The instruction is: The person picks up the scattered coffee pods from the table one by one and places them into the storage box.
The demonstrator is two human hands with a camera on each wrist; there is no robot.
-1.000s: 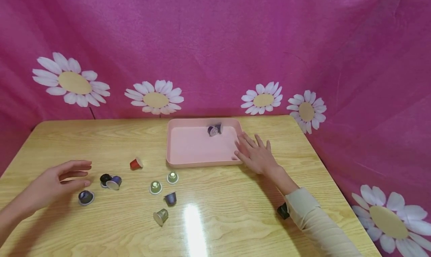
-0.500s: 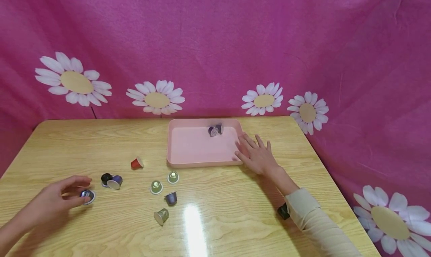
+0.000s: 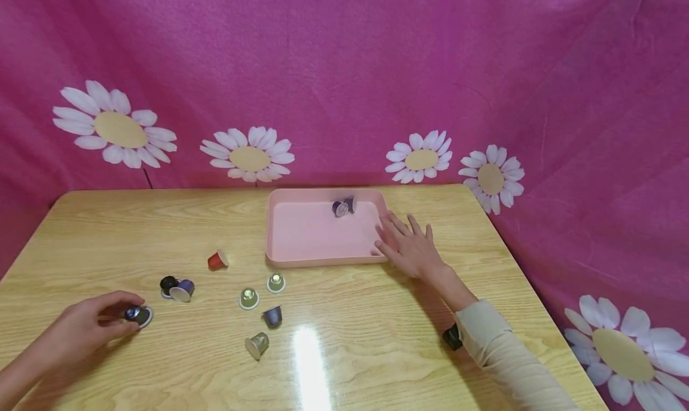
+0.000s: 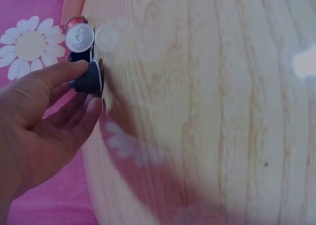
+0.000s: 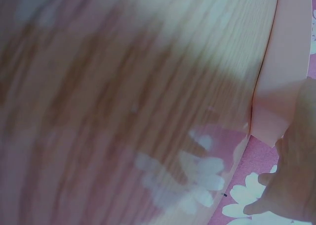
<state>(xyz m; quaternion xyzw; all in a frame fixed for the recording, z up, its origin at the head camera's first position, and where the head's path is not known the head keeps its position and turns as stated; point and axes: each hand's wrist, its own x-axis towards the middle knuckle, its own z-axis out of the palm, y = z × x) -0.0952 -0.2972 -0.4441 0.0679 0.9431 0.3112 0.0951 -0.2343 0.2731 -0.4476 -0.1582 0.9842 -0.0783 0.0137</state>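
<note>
My left hand [image 3: 88, 327] is at the table's left side, thumb and fingers around a dark coffee capsule [image 3: 139, 316] that stands on its rim. The left wrist view shows the same dark capsule [image 4: 88, 79] between the fingertips. Just beyond it, a black capsule [image 3: 168, 284] and a purple capsule [image 3: 183, 290] lie together. My right hand [image 3: 411, 252] rests with spread, straight fingers at the right rim of a pink tray [image 3: 301, 262]. Inside the tray, two dark purple capsules [image 3: 340, 209] lie near the back right.
A red capsule [image 3: 218, 260] lies left of the tray. In front are two green capsules [image 3: 249, 298], a grey-blue capsule [image 3: 272, 316] and a beige capsule [image 3: 257, 345]. A black object [image 3: 452, 337] sits beside the right sleeve. A pink flowered cloth [image 3: 334, 88] hangs behind the table.
My left hand has come down and closed its fingers around the dark capsule, which has shifted very slightly. The right hand has stayed at the tray's rim.
</note>
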